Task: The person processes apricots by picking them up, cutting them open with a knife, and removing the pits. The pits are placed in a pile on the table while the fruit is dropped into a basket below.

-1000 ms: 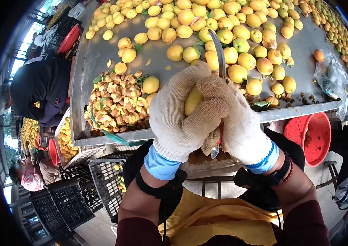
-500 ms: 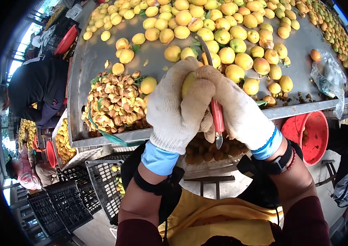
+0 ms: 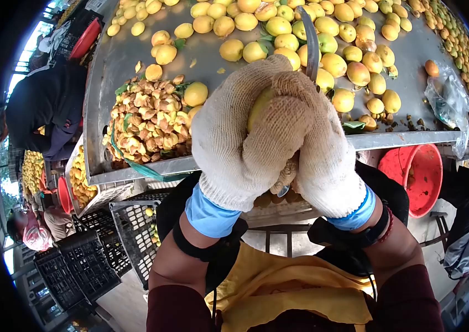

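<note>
Both my hands wear off-white knit gloves with brown stains and meet just over the table's near edge. My left hand [image 3: 232, 133] is closed around a yellow apricot-like fruit [image 3: 258, 110], mostly hidden by the fingers. Pressed against it, my right hand [image 3: 326, 149] grips a curved knife [image 3: 311, 44], its blade pointing up and away; the handle is covered by the glove. Beyond lie many loose yellow fruits [image 3: 334, 65] on the metal table [image 3: 207, 71]. Left of my left hand is a heap of small brown-and-yellow cut pieces [image 3: 149, 122].
A clear plastic bag [image 3: 447, 99] lies at the table's right edge, above a red basin [image 3: 411, 180]. Black crates [image 3: 135, 238] stand at lower left. Another person in dark clothes [image 3: 43, 108] bends over at far left. A green strap [image 3: 149, 171] crosses the table's rim.
The knife has turned more upright and shifted right, its red handle now hidden by the glove. My hands stay together around the fruit, appearing larger; the view has shifted slightly.
</note>
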Demonstrator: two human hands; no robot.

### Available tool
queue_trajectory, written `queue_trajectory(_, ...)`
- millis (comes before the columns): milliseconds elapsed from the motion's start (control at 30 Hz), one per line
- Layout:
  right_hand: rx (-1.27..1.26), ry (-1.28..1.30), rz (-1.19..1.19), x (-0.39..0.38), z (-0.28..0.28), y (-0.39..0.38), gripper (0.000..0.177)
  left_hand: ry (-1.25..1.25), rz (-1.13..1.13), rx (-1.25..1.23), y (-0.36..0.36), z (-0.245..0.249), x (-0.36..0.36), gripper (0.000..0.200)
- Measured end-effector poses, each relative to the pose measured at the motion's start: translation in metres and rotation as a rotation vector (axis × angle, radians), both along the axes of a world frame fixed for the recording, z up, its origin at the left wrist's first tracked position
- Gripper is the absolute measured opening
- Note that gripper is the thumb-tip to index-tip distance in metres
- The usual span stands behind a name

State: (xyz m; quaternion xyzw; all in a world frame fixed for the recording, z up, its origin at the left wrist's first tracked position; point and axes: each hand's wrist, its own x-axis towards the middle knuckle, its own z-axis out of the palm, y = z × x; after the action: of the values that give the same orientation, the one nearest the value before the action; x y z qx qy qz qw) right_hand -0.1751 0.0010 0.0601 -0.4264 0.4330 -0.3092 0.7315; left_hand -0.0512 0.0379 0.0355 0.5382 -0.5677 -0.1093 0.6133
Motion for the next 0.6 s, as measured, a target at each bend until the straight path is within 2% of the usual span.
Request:
queue_trajectory(100,-0.309,0.000,-0.080,0.003,-0.030,-0.003,0.039,0.037,-0.050,0.061,0.006,-0.002,-0.005,0.042)
queue_trajectory(200,-0.614,-0.005,-0.144,0.006,-0.053,-0.006,0.037,-0.077,0.010,0.164,0.001,0.010,-0.005,0.044)
queue_trajectory(233,-0.608,0.005,-0.137,0.005,-0.049,-0.009,0.037,-0.112,0.036,0.218,0.000,0.012,-0.008,0.044)
queue_trajectory(267,-0.432,-0.090,-0.078,0.004,-0.040,-0.012,0.036,-0.102,0.039,0.226,-0.001,0.009,-0.009,0.044)
queue_trajectory(300,-0.255,-0.183,-0.023,0.003,-0.036,-0.016,0.034,0.071,0.026,0.252,-0.004,0.005,-0.011,0.045)
queue_trajectory(333,-0.066,-0.528,-0.043,0.006,-0.041,-0.020,0.034,0.243,0.011,0.275,-0.008,0.001,-0.012,0.045)
queue_trajectory(367,-0.061,-0.518,-0.044,0.006,-0.044,-0.023,0.034,0.253,0.010,0.281,-0.011,-0.006,-0.009,0.045)
queue_trajectory(433,-0.193,-0.311,-0.019,0.004,-0.044,-0.024,0.033,0.185,0.039,0.194,-0.014,-0.019,-0.002,0.033)
queue_trajectory(467,-0.188,-0.302,-0.020,0.005,-0.044,-0.021,0.033,0.413,-0.038,0.289,-0.014,-0.004,-0.004,0.037)
queue_trajectory(500,-0.223,-0.230,0.032,0.009,-0.042,-0.020,0.035,0.410,-0.038,0.281,-0.015,-0.009,-0.003,0.037)
queue_trajectory(567,-0.324,-0.105,0.139,0.020,-0.031,-0.024,0.040,0.264,0.115,0.270,-0.020,-0.020,0.007,0.041)
queue_trajectory(600,-0.196,-0.128,0.188,0.018,-0.023,-0.031,0.038,0.445,0.000,0.331,-0.019,-0.016,0.014,0.046)
